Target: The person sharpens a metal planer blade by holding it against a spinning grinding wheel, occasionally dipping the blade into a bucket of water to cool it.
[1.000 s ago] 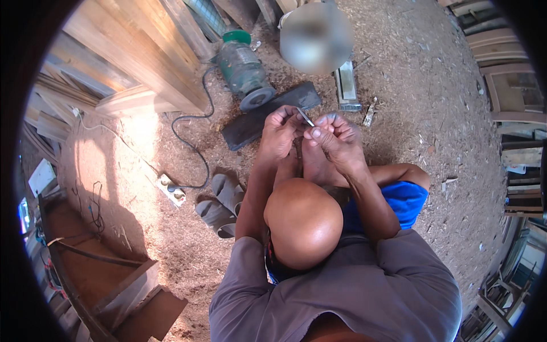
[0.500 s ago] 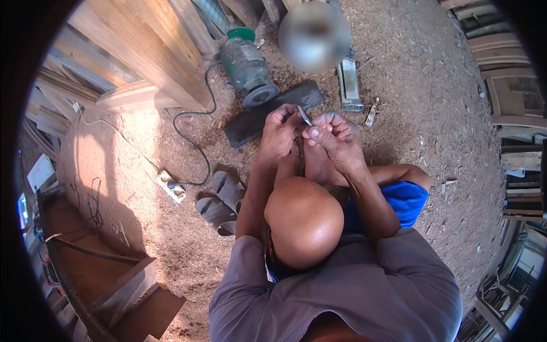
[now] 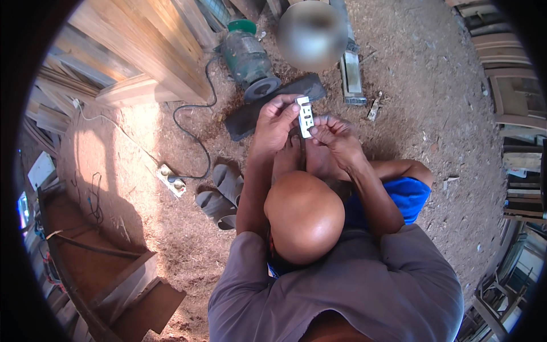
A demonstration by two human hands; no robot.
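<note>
A small pale metal planer blade (image 3: 306, 117) with slots cut through it is held up between my two hands, its flat face turned upward. Thumb and fingers of my left hand (image 3: 274, 124) pinch its upper left side. At the lower end, my right hand (image 3: 337, 138) grips the corner between thumb and bent fingers. Just beyond the hands sits a green bench grinder (image 3: 246, 56) with a grey grinding wheel (image 3: 262, 88). A dark board (image 3: 250, 117) lies below the wheel, partly hidden behind my left hand.
Right of the grinder are a round silvery thing (image 3: 312, 48), blurred, and a long narrow block with a pale top (image 3: 352, 77). A cable runs to a socket strip (image 3: 171, 180) near sandals (image 3: 219, 196). Timber (image 3: 142, 45) leans at left; wooden frames (image 3: 515, 97) line the right.
The blade has turned from edge-on to showing its slotted face. My left hand has shifted slightly left, and my right hand has moved down to the blade's lower end.
</note>
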